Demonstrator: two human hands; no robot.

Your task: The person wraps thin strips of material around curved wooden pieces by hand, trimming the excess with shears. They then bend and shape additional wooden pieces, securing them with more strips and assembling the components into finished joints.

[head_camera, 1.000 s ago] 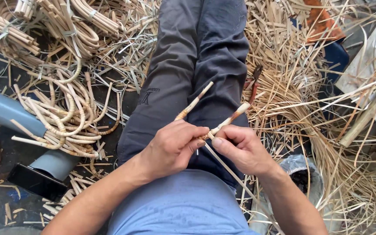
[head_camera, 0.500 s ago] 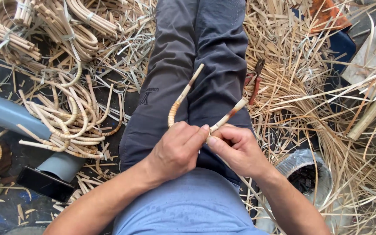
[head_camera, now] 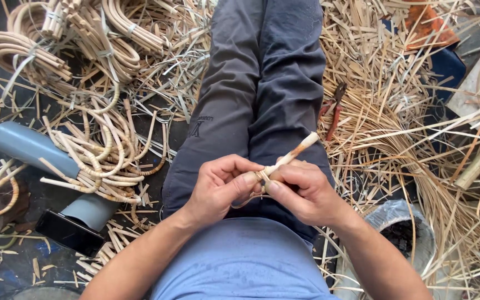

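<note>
I sit on the ground with my legs in grey trousers (head_camera: 256, 83) stretched out. My left hand (head_camera: 223, 186) and my right hand (head_camera: 301, 189) meet over my lap, both gripping one short rattan cane (head_camera: 293, 155). Its pale cut end sticks up and to the right from between my fingers. A thin strip curls under my left thumb. The rest of the cane is hidden inside my hands.
Bundles of bent rattan hoops (head_camera: 101, 150) and coils (head_camera: 23, 53) lie at left with a grey-blue pipe (head_camera: 31, 147) and a dark phone (head_camera: 68, 233). Loose cane strips (head_camera: 395, 122) cover the right side. Red-handled pliers (head_camera: 333, 108) lie by my right leg. A lined bucket (head_camera: 401, 233) stands at lower right.
The long curved cane end that stuck up over my left thigh has been drawn into my hands. Only one short end shows now. My hands have closed together.
</note>
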